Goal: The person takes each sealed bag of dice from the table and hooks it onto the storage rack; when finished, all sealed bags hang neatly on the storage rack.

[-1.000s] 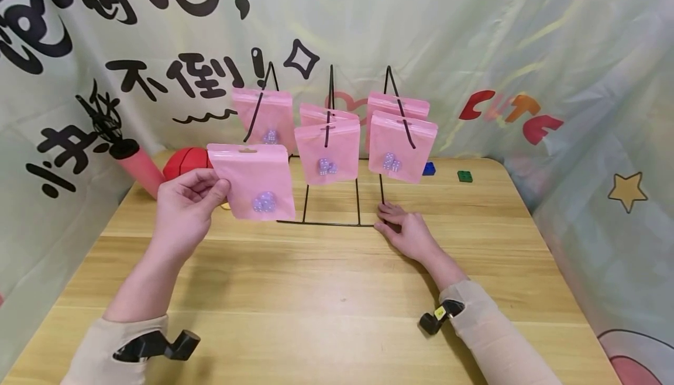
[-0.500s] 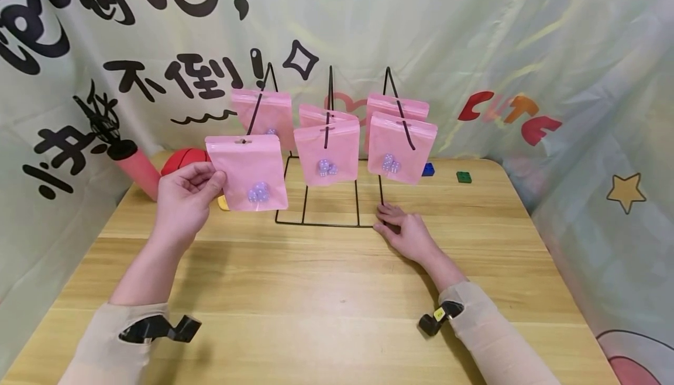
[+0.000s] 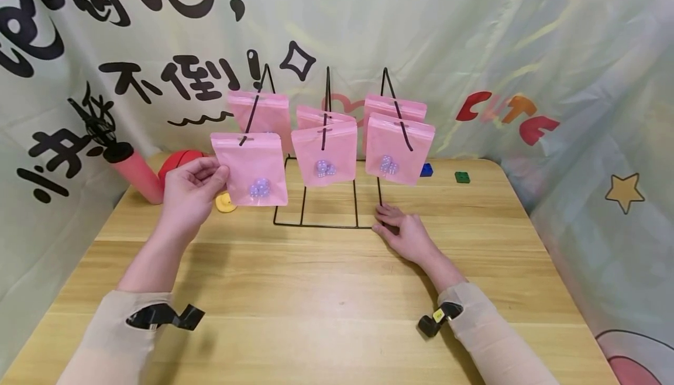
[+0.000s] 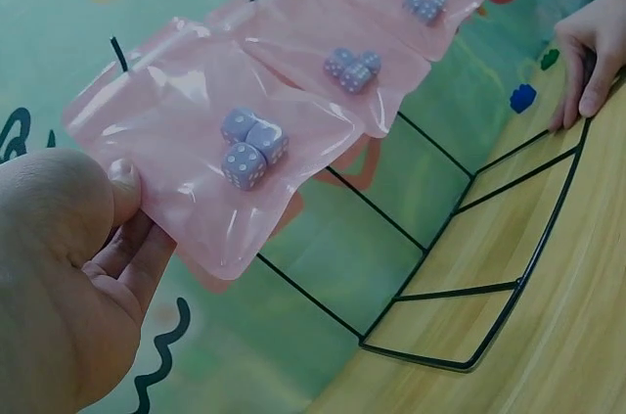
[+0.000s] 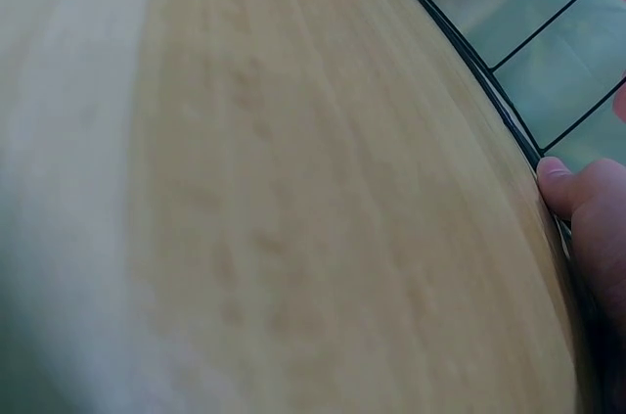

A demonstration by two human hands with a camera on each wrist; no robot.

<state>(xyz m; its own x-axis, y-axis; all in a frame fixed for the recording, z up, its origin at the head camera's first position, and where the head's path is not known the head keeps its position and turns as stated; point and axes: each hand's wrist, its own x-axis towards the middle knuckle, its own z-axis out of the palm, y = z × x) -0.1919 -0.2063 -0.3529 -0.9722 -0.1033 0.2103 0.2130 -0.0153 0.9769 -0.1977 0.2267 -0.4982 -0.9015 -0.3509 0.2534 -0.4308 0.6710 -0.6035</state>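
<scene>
My left hand (image 3: 188, 195) pinches the left edge of a pink zip bag (image 3: 250, 168) between thumb and fingers. Three pale purple dice (image 4: 252, 148) show through its front. A black hook tip (image 4: 118, 54) pokes out at the bag's top, apparently through its hang hole. The hook belongs to a black wire rack (image 3: 326, 226), where several similar pink bags hang, including a middle front one (image 3: 323, 160) and a right front one (image 3: 400, 154). My right hand (image 3: 408, 236) grips the rack's front right corner, the thumb (image 5: 558, 184) against the wire.
On the wooden table (image 3: 337, 303), a yellow toy (image 3: 225, 202) and a red object (image 3: 179, 162) lie left of the rack. A pink vase (image 3: 138, 174) leans at the far left. Blue (image 3: 427, 169) and green (image 3: 462, 177) bricks sit behind right. Printed cloth hangs behind.
My left hand has raised the pink bag and moved it back to the left hook, whose tip now shows in front of the bag's top. The right hand stays at the rack's corner.
</scene>
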